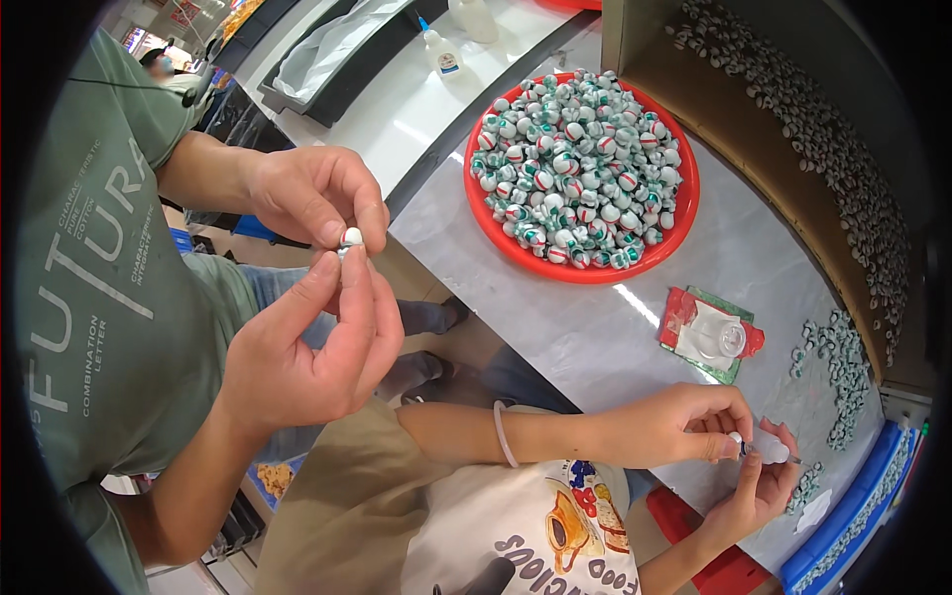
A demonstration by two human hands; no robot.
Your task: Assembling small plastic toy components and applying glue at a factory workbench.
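Observation:
My left hand [699, 424], with a pink band on its wrist, reaches over the table at the lower right. Its thumb and fingers are pinched on a small white ball-shaped piece [735, 443], partly covered by the fingertips. Close beside it, my right hand [762, 488] is closed around a small white squeeze bottle [768, 448] with a thin metal tip that points right. To the right lies a pile of small green-and-white pieces [838, 372]. A smaller cluster of such pieces [805, 486] is near the bottle tip.
A red round tray [691, 213] is heaped with white, red-striped and green pieces. A red-and-green packet [710, 335] lies nearer. A co-worker's hands [322, 288] hold a small white piece at left. A blue-edged tray [853, 516], a brown bin wall [793, 193] and a blue-tipped bottle [440, 52] stand around.

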